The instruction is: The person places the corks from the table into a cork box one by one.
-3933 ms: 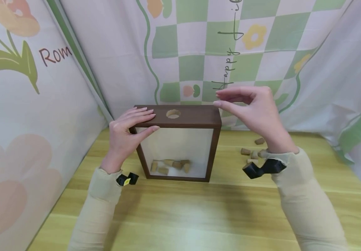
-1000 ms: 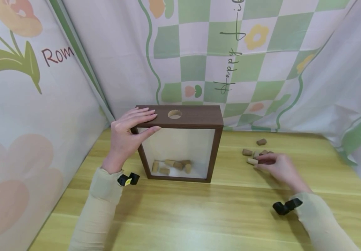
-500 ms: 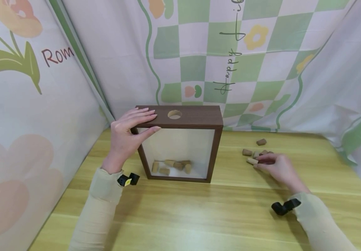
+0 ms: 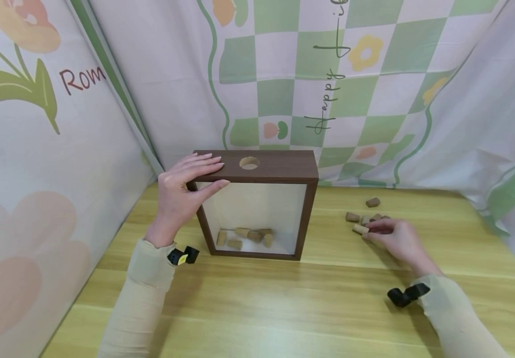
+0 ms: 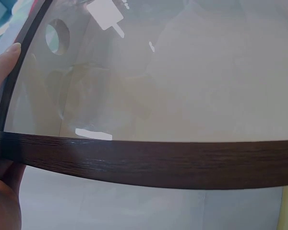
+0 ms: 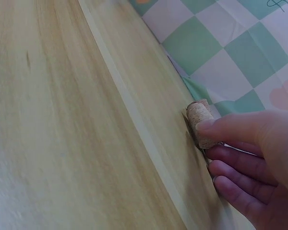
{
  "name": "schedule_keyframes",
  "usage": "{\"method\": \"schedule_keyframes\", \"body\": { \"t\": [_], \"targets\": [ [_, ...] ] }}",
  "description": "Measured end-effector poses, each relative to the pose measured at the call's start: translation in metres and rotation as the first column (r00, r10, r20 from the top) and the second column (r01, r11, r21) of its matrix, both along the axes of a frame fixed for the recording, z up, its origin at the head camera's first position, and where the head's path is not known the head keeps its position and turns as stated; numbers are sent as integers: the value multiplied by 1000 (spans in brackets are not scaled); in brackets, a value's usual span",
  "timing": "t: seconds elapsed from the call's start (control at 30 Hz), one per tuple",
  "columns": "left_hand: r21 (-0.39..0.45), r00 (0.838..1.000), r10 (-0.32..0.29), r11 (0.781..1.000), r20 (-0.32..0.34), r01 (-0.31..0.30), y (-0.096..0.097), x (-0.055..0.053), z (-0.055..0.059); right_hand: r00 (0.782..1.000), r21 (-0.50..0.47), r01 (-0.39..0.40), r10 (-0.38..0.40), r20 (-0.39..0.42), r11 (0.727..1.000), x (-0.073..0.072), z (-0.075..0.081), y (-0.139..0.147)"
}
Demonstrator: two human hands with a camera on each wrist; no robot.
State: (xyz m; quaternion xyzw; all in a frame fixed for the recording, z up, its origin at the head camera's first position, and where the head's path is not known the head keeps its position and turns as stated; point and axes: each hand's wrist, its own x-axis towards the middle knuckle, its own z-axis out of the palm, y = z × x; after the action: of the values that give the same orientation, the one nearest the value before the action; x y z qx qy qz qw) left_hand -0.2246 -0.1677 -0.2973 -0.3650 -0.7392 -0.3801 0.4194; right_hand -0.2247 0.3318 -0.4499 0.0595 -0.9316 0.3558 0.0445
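A dark brown wooden shadow box (image 4: pixel 257 171) with a clear front stands upright on the table, a round hole in its top. Several corks (image 4: pixel 254 236) lie in its bottom. My left hand (image 4: pixel 185 191) grips its upper left corner, fingers flat over the top and thumb on the front edge; in the left wrist view the thumb (image 5: pixel 7 62) lies along the dark frame. To the right of the box, my right hand (image 4: pixel 396 238) pinches a pale cork (image 4: pixel 360 229) between thumb and fingers, low over the table. The right wrist view shows this cork (image 6: pixel 201 122) under the thumb tip.
Several loose corks (image 4: pixel 353 217) lie just beyond my right hand, with one darker cork (image 4: pixel 373 202) farther back. The wooden table (image 4: pixel 257 308) ends at a checked green and white curtain (image 4: pixel 275 94) behind and a printed curtain (image 4: pixel 29 199) at the left.
From above the box's right end, my right hand has come down and right to the loose corks and pinched one. That cork shifts only slightly in the last half second. My left hand stays put.
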Motion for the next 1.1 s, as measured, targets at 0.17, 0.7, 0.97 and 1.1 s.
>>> {"method": "schedule_keyframes", "body": {
  "t": [0.17, 0.7, 0.97, 1.1],
  "targets": [
    [4, 1000, -4, 1000, -1, 4, 0, 0, 0, 1000, -8, 10, -10, 14, 1000, 1, 3, 0],
    [-5, 1000, 1, 1000, -5, -2, 0, 0, 0, 1000, -57, 23, -22, 8, 998, 5, 31, -4],
    [-2, 1000, -4, 1000, -9, 4, 0, 0, 0, 999, -89, 28, -31, -37, 996, 7, 61, -17],
    [-9, 1000, 4, 1000, -3, -4, 0, 0, 0, 995, -140, 14, -28, -98, 990, 8, 75, -27]
  ]
}}
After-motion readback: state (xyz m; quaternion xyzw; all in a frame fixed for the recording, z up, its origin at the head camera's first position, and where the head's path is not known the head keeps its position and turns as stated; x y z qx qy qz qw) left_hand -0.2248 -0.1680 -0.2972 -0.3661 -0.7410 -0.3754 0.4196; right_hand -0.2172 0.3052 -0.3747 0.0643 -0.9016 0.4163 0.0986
